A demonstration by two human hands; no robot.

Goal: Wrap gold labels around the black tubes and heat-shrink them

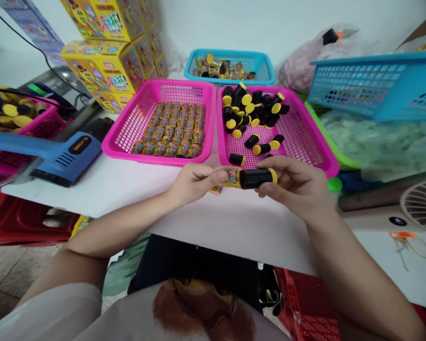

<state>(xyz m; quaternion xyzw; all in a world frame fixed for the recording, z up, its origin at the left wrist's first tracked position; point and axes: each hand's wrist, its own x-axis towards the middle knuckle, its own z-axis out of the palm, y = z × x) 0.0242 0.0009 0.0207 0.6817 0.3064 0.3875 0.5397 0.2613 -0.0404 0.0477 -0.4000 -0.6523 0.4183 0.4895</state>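
Over the front of the white table, my left hand (199, 183) pinches a printed yellow sleeve (233, 178). My right hand (296, 183) grips a black cylinder with a yellow cap (256, 178) by its capped end. The sleeve and the cylinder meet end to end; whether one sits inside the other I cannot tell. Behind my right hand, a pink basket (307, 137) holds several loose black cylinders with yellow caps. Another pink basket (122, 137), behind my left hand, has rows of printed cylinders standing in it. A small printed piece (216, 190) lies beneath my left fingers, partly hidden.
On the left lies a blue heat gun (69, 154) beside stacked yellow boxes (102, 66). A blue basket (230, 53) of small pieces stands at the back. Another blue basket (372, 85) rises at right, above bagged green material (394, 137). A fan (424, 203) sits at far right.
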